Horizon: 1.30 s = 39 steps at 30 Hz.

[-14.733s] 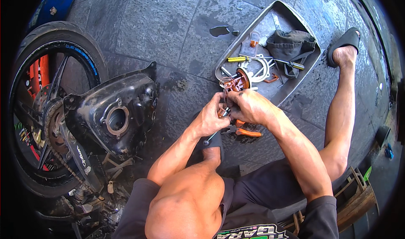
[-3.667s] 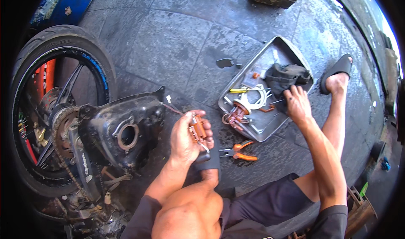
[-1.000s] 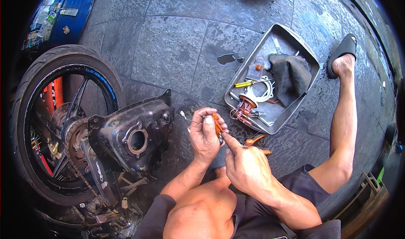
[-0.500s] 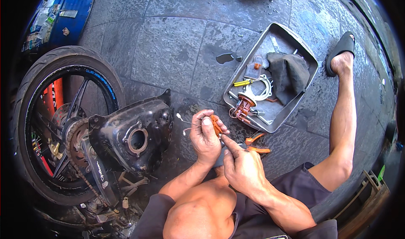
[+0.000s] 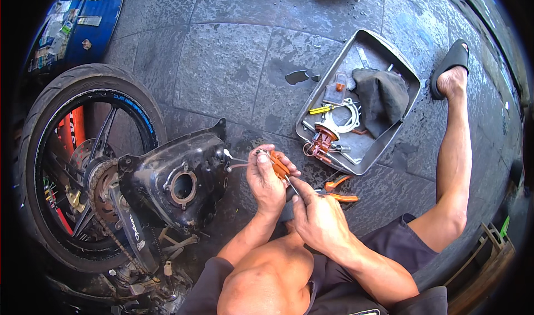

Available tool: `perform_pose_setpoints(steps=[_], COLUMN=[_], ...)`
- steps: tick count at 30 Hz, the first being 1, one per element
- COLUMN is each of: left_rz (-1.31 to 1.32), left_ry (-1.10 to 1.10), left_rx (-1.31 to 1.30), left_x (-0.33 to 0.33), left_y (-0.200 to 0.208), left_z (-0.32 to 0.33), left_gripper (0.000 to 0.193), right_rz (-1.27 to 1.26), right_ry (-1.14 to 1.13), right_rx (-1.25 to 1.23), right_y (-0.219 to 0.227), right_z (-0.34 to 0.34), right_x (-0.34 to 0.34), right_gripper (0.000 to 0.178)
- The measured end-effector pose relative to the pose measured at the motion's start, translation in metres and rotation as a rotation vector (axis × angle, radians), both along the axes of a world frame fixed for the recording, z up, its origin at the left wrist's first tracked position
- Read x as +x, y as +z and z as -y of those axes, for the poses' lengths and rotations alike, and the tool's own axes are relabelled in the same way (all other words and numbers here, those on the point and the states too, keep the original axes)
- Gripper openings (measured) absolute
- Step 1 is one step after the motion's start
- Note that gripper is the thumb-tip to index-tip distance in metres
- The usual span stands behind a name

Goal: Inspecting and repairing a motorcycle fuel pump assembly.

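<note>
In front of my chest, my left hand (image 5: 266,182) is closed around an orange plastic part (image 5: 281,167). Thin wires (image 5: 239,162) with small pale connectors stick out of this hand on its left side. My right hand (image 5: 324,217) is closed on a thin metal rod-like tool (image 5: 292,186), whose tip meets the lower end of the orange part. The tool's handle is hidden in the palm, so its exact kind does not show. Pliers (image 5: 340,197) with orange handles lie just beyond my right hand, their jaws partly covered.
A grey tray (image 5: 410,65) ahead holds a brown-red pump-like assembly (image 5: 322,140), a white ring (image 5: 348,116), a yellow-handled tool (image 5: 320,110) and a dark cloth (image 5: 379,98). To the left are a black metal tank (image 5: 156,177), a motorcycle wheel (image 5: 153,101) and a blue drum (image 5: 103,23).
The orange part has turned in my left hand and shows more of its side. The wires swung left and up. The thin tool now shows between the right fingers.
</note>
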State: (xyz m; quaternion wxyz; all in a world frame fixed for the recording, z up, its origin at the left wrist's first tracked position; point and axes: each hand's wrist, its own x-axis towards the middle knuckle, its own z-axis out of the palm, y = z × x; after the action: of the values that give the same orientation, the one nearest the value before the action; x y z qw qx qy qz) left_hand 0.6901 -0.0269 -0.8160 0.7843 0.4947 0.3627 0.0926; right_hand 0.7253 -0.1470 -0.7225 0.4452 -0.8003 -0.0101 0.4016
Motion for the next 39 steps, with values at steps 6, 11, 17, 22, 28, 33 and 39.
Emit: perform_pose_setpoints(steps=[6, 11, 17, 22, 28, 33, 39], left_rz=[-0.131, 0.013, -0.055, -0.114, -0.174, -0.333, -0.008], left_ry=[0.02, -0.234, -0.536, -0.763, -1.037, -1.162, -1.062], left_rx=[-0.296, -0.574, -0.506, -0.304, -0.295, -0.457, 0.108], left_x=[0.009, 0.003, 0.008, 0.007, 0.002, -0.003, -0.005], left_y=[-0.005, -0.009, 0.006, 0.013, 0.014, 0.003, -0.003], left_z=[-0.02, -0.019, -0.006, -0.002, 0.002, 0.008, 0.006], left_gripper=[0.048, 0.064, 0.063, 0.072, 0.08, 0.086, 0.113], right_rz=[-0.019, 0.753, -0.265, -0.592, -0.702, -0.665, -0.33], right_ry=[0.185, 0.094, 0.007, -0.073, -0.106, -0.206, -0.417], right_rx=[-0.155, -0.376, 0.3, 0.478, 0.319, 0.256, 0.155], right_y=[0.013, -0.02, -0.049, -0.071, -0.067, -0.067, -0.083], right_z=[0.064, 0.119, 0.074, 0.059, 0.084, 0.099, 0.128], right_x=[0.063, 0.122, 0.097, 0.066, 0.047, 0.035, 0.076], right_gripper=[0.029, 0.017, 0.044, 0.044, 0.044, 0.034, 0.019])
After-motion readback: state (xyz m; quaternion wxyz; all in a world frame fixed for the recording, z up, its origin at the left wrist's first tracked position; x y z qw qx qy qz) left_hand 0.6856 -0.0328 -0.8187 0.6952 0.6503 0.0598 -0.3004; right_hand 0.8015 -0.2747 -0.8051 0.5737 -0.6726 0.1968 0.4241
